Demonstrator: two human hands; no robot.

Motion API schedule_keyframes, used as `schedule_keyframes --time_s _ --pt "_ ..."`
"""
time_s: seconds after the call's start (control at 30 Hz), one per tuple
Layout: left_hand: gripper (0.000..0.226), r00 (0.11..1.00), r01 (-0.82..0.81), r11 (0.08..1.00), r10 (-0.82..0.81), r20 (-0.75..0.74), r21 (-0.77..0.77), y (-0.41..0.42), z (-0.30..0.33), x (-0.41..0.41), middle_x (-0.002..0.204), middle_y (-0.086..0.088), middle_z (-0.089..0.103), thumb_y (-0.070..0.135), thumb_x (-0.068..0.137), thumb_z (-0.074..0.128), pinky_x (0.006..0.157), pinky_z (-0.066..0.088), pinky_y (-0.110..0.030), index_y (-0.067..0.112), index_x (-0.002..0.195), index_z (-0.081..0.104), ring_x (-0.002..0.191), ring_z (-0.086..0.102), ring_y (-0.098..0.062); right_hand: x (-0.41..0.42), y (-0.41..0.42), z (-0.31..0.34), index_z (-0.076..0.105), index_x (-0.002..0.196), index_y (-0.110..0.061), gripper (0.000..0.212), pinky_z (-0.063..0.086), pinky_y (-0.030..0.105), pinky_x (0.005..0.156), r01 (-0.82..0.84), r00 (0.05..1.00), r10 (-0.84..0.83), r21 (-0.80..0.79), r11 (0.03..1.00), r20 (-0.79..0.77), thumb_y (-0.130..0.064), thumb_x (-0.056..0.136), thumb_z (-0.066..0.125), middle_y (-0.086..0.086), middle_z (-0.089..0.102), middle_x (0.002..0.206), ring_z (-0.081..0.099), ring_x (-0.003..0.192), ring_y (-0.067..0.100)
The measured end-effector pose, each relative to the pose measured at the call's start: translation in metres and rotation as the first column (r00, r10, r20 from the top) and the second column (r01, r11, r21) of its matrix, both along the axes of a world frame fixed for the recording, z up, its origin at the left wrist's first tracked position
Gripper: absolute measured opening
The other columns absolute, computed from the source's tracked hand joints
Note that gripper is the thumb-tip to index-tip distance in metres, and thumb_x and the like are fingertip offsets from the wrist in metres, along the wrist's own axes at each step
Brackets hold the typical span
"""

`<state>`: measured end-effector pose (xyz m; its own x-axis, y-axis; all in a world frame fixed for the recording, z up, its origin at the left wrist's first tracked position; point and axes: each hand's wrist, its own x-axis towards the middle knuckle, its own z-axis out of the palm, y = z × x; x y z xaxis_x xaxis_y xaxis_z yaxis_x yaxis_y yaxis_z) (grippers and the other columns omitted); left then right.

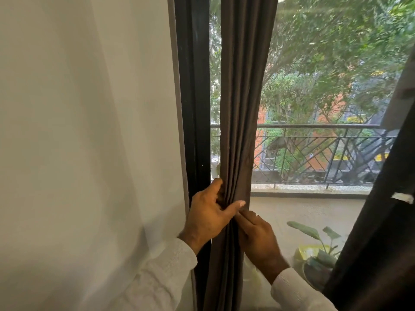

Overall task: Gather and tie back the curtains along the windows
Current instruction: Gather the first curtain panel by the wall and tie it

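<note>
Left hand (207,217): fingers curled round the gathered dark brown pleated fabric curtain (241,104), thumb laid across its front.
Right hand (258,240): just below the left, pinching the same folds.
Curtain: bunched between both hands, hanging beside the black window frame (193,97).
Left of hands: white sheer curtain (89,131).

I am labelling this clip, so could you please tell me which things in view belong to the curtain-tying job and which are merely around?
Belongs to the job:
- dark grey pleated fabric curtain, bunched
- left hand, gripping it
- right hand, gripping it
- second dark curtain at right

Just around:
- white sheer curtain
- black window frame
- metal balcony railing
- green potted plant
</note>
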<state>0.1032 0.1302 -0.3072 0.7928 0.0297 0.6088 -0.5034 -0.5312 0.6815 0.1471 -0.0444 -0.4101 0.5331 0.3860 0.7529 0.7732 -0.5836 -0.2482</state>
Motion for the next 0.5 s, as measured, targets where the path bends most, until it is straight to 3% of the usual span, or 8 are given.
schedule_keyframes --time_s 0.07,0.17,0.23,0.33,0.43,0.5 --pt "0.041 0.994 -0.106 0.993 0.105 0.017 0.059 0.004 0.0 0.004 0.1 0.008 0.075 0.039 0.097 0.077 0.07 0.06 -0.017 0.018 0.13 0.064 0.074 0.071 -0.003 -0.003 -0.006 0.007 0.061 0.148 -0.021 0.054 0.056 0.034 0.098 -0.051 0.999 0.051 0.007 0.999 -0.007 -0.012 0.094 0.065 -0.001 0.065 0.141 0.066 0.119 0.022" --pt "0.03 0.988 -0.156 0.986 0.155 0.027 0.062 0.007 -0.002 0.008 0.092 0.004 0.074 0.029 0.101 0.07 0.065 0.063 -0.029 0.012 0.125 0.066 0.065 0.068 -0.008 0.005 -0.009 0.019 0.062 0.136 -0.024 0.034 0.057 0.041 0.092 0.019 0.991 0.025 0.329 0.944 -0.129 -0.022 0.103 0.055 -0.008 0.062 0.129 0.064 0.116 0.018" --pt "0.026 0.988 -0.156 0.986 0.156 0.018 0.065 0.008 -0.002 0.009 0.092 0.003 0.075 0.029 0.101 0.069 0.066 0.065 -0.033 0.012 0.121 0.067 0.067 0.07 -0.01 0.014 -0.006 0.033 0.054 0.141 -0.026 0.037 0.056 0.035 0.089 0.126 0.963 0.011 0.485 0.865 -0.27 -0.028 0.104 0.06 -0.009 0.06 0.131 0.062 0.117 0.014" --pt "0.02 0.984 -0.178 0.979 0.178 0.003 0.095 0.008 -0.002 0.011 0.084 0.005 0.073 0.032 0.101 0.066 0.062 0.064 -0.038 0.017 0.113 0.068 0.061 0.068 -0.011 0.026 -0.003 0.048 0.057 0.136 -0.03 0.042 0.056 0.023 0.079 0.134 0.905 0.128 0.558 0.819 -0.405 -0.022 0.098 0.073 -0.01 0.071 0.121 0.067 0.108 0.006" --pt "0.022 0.988 -0.156 0.984 0.155 0.022 0.09 0.011 -0.005 0.013 0.079 0.007 0.071 0.041 0.1 0.062 0.059 0.063 -0.04 0.02 0.107 0.066 0.06 0.068 -0.012 0.021 -0.002 0.048 0.069 0.11 -0.029 0.017 0.061 0.044 0.074 0.193 0.92 0.062 0.583 0.789 -0.388 -0.019 0.097 0.075 -0.012 0.073 0.099 0.069 0.09 0.009" --pt "0.016 0.99 -0.142 0.987 0.139 0.032 0.081 0.012 -0.006 0.012 0.076 0.008 0.069 0.039 0.101 0.063 0.058 0.062 -0.037 0.022 0.101 0.063 0.059 0.067 -0.013 0.008 0.0 0.037 0.071 0.111 -0.024 0.013 0.061 0.042 0.072 0.167 0.961 -0.009 0.552 0.817 -0.278 -0.018 0.099 0.072 -0.013 0.067 0.099 0.067 0.089 0.009"
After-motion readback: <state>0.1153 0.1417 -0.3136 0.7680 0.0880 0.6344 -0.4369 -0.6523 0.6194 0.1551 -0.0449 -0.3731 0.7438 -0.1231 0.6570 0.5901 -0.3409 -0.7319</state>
